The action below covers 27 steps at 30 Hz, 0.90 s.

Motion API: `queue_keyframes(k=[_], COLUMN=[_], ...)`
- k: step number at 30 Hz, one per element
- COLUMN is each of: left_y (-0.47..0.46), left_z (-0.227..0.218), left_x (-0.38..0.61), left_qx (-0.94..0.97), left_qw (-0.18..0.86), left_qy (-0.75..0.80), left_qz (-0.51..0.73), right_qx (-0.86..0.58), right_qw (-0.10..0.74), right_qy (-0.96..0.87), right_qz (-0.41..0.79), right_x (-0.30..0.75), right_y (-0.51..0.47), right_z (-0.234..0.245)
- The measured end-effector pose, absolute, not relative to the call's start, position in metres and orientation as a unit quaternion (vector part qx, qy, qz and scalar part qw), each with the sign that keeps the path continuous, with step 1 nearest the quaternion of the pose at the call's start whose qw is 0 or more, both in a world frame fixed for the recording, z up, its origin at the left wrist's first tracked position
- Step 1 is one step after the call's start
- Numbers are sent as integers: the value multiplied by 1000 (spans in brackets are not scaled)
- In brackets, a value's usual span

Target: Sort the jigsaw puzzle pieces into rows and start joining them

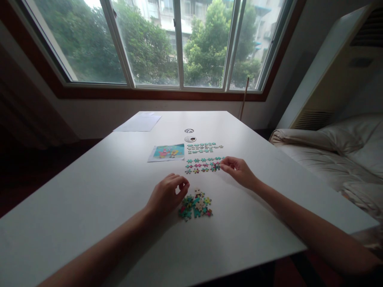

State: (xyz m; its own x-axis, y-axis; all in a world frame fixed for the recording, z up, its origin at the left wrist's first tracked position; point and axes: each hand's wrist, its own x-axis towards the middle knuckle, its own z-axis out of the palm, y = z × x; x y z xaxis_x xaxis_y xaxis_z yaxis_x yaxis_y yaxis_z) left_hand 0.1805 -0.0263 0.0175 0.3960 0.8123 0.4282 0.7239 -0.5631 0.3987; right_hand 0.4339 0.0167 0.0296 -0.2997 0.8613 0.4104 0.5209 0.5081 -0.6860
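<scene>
My right hand (237, 170) is at the right end of the lower rows of jigsaw pieces (204, 160), its thumb and forefinger pinched on a jigsaw piece (218, 166) that overlaps the others there. Nearer to me, my left hand (167, 194) hovers with curled fingers, thumb and forefinger tips together and no piece showing between them. Just right of it and partly behind it lies a loose pile of jigsaw pieces (197, 205), teal, yellow, pink and some plain backs. A colourful cartoon picture sheet (167, 152) lies left of the rows.
More jigsaw pieces (203, 147) lie in rows farther back on the white table (104, 199). Two round flat items (190, 139) are beyond them. White papers (139, 122) lie at the far left edge. A pale sofa (329, 147) stands at the right, below the window side.
</scene>
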Motion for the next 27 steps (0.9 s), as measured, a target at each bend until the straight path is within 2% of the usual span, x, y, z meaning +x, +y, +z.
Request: queue_keyframes(k=[4,10,15,21,27], left_y=[-26,-25,-25,-24,-24], left_z=[17,17,17,13,14], left_x=[181,180,180,180,182], left_qx=[833,834,834,843,883], left_qw=[74,79,79,93,114], left_qy=[462,460,460,435,375], left_qz=[295,295,295,304,260], right_qx=[-508,-562,-547,-531,-555], right_qw=[332,244,276,265,283], right_qy=[-784,-786,-788,-803,-781], right_qz=[132,89,56,59,48], right_x=[460,481,480,477,476], right_y=[38,57,56,58,63], right_z=[28,11,8,6,-1])
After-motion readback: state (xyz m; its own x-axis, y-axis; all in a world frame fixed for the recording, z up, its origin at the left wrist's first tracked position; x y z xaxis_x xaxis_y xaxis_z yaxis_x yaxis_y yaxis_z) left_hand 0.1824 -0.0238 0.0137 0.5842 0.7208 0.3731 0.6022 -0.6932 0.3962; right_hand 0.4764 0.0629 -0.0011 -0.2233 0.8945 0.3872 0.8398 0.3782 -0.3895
